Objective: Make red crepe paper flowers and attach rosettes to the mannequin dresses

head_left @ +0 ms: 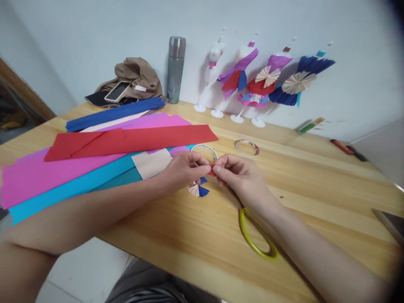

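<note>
Between my two hands is a small piece of red paper [212, 170], pinched at both sides. My left hand [187, 169] grips its left end with thumb and fingertips, and my right hand [237, 171] grips the right end. Just below them on the table lies a small pleated fan [198, 189] in cream and blue, partly hidden by my left hand. Scissors with yellow handles [256, 235] lie under my right wrist, their blades mostly covered. Behind my hands sits a roll of tape [205, 148], partly hidden.
Long sheets of red [135, 141], pink [25, 179] and turquoise paper [72, 193] spread over the left. Behind stand a grey flask [176, 69], a brown cloth [139, 75] with a phone [117, 91], and several small dress forms [267, 80] in paper clothes. Another tape roll [247, 147] lies right.
</note>
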`<state>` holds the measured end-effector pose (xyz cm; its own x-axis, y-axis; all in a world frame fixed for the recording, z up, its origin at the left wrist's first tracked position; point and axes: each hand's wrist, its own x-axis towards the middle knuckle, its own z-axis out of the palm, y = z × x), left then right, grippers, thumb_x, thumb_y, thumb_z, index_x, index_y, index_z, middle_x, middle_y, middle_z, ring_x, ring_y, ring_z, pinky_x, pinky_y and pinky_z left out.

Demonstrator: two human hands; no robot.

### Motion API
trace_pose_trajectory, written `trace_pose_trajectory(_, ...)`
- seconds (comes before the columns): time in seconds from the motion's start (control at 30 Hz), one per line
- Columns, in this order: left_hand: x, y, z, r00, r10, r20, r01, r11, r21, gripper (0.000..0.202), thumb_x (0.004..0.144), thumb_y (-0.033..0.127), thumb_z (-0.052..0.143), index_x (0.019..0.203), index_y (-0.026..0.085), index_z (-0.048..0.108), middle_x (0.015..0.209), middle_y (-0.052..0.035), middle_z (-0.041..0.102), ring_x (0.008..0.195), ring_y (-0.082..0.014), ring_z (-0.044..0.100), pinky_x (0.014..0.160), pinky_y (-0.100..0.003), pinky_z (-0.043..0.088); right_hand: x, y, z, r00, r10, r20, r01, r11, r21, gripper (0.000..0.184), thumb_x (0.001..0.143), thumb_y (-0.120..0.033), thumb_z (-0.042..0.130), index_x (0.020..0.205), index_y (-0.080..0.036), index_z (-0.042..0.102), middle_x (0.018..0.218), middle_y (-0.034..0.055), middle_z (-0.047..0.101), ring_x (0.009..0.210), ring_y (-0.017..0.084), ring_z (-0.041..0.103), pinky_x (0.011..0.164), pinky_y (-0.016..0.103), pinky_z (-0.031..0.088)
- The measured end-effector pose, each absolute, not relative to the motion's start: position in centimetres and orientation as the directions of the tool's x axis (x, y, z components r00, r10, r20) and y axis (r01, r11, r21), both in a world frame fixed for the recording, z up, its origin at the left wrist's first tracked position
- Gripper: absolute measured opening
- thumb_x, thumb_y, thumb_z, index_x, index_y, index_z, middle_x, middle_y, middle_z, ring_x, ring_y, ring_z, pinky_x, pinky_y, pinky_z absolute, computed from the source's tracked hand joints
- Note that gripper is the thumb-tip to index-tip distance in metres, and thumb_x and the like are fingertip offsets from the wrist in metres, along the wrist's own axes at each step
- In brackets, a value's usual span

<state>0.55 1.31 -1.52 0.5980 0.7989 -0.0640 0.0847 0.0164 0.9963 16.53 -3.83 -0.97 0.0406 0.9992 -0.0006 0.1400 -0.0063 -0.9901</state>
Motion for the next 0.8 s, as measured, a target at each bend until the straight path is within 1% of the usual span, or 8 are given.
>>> trace_pose_trajectory(0.13,0.56,1.28,-1.28,0.554,0.829,-0.075,0.091,0.029,0.995,0.011,0.072,0.023,0.065,0.078,0.014,0.064,0.051,0.0041,0.059,0.043,-0.006,0.051,0.042,-0.015,0.041,16.56,-3.84,-1.19,0.083,0.996,-0.024,0.08,-0.031,-0.996,0.027,0.068,-0.04,0.077,0.067,-0.019,0.06,0.048,-0.0042,0.053,0.044,0.008,0.043,0.045,0.024,0.03)
trace_pose_trajectory(0.27,0.72,1.27,-1.31,0.594,0.797,-0.105,0.049,0.095,0.994,0.009,0.072,0.02,0.066,0.07,0.013,0.06,0.045,0.0051,0.054,0.04,-0.0058,0.048,0.04,-0.016,0.037,16.46,-3.92,-1.24,0.059,0.997,-0.048,0.016,-0.049,-0.999,0.029,0.065,-0.04,0.081,0.067,-0.019,0.062,0.049,-0.004,0.054,0.043,0.007,0.042,0.045,0.023,0.029)
trace_pose_trajectory(0.37,0.77,1.28,-1.38,0.596,0.797,-0.1,0.034,0.099,0.994,0.01,0.074,0.018,0.063,0.067,0.014,0.059,0.043,0.0054,0.053,0.038,-0.0053,0.047,0.04,-0.016,0.037,16.51,-3.96,-1.17,0.038,0.998,-0.041,-0.052,-0.039,-0.998,0.033,0.066,-0.047,0.08,0.065,-0.019,0.062,0.049,-0.0032,0.053,0.043,0.008,0.042,0.044,0.024,0.029)
trace_pose_trajectory(0.47,0.75,1.29,-1.34,0.601,0.793,-0.101,0.056,0.085,0.995,0.012,0.075,0.021,0.064,0.067,0.014,0.059,0.043,0.0054,0.053,0.037,-0.0052,0.045,0.039,-0.016,0.035,16.7,-3.97,-1.08,0.065,0.998,-0.012,-0.102,-0.005,-0.995,0.035,0.068,-0.053,0.076,0.069,-0.02,0.064,0.054,-0.0019,0.056,0.046,0.009,0.045,0.043,0.025,0.031)
trace_pose_trajectory(0.53,0.72,1.28,-1.29,0.609,0.786,-0.103,0.081,0.067,0.994,0.012,0.074,0.02,0.064,0.065,0.014,0.059,0.042,0.0054,0.053,0.038,-0.0048,0.044,0.039,-0.016,0.034,16.77,-3.98,-1.01,0.068,0.998,0.016,-0.05,0.019,-0.999,0.032,0.069,-0.05,0.077,0.072,-0.021,0.066,0.056,-0.0017,0.057,0.048,0.01,0.047,0.044,0.025,0.033)
trace_pose_trajectory(0.63,0.65,1.24,-1.18,0.605,0.79,-0.097,0.095,0.049,0.994,0.011,0.073,0.016,0.063,0.063,0.013,0.058,0.042,0.0054,0.052,0.039,-0.0045,0.045,0.04,-0.015,0.034,16.65,-4.02,-0.88,0.048,0.998,0.037,0.074,0.033,-0.997,0.023,0.067,-0.038,0.081,0.069,-0.021,0.065,0.054,-0.0021,0.057,0.048,0.01,0.046,0.046,0.025,0.035)
trace_pose_trajectory(0.7,0.56,1.21,-1.08,0.605,0.789,-0.105,0.096,0.059,0.994,0.008,0.072,0.016,0.061,0.065,0.014,0.059,0.044,0.005,0.054,0.04,-0.0054,0.047,0.041,-0.016,0.036,16.48,-4.04,-0.83,0.062,0.998,0.03,0.087,0.025,-0.996,0.021,0.066,-0.034,0.08,0.066,-0.021,0.063,0.054,-0.0024,0.057,0.046,0.009,0.045,0.046,0.026,0.034)
trace_pose_trajectory(0.8,0.4,1.13,-0.88,0.632,0.764,-0.128,0.112,0.074,0.991,0.01,0.075,0.021,0.059,0.068,0.015,0.061,0.047,0.0034,0.056,0.042,-0.0079,0.051,0.043,-0.019,0.04,16.3,-4.06,-0.87,0.102,0.995,0.013,0.063,0.007,-0.998,0.02,0.068,-0.033,0.078,0.066,-0.021,0.062,0.051,-0.0031,0.054,0.045,0.01,0.044,0.046,0.026,0.033)
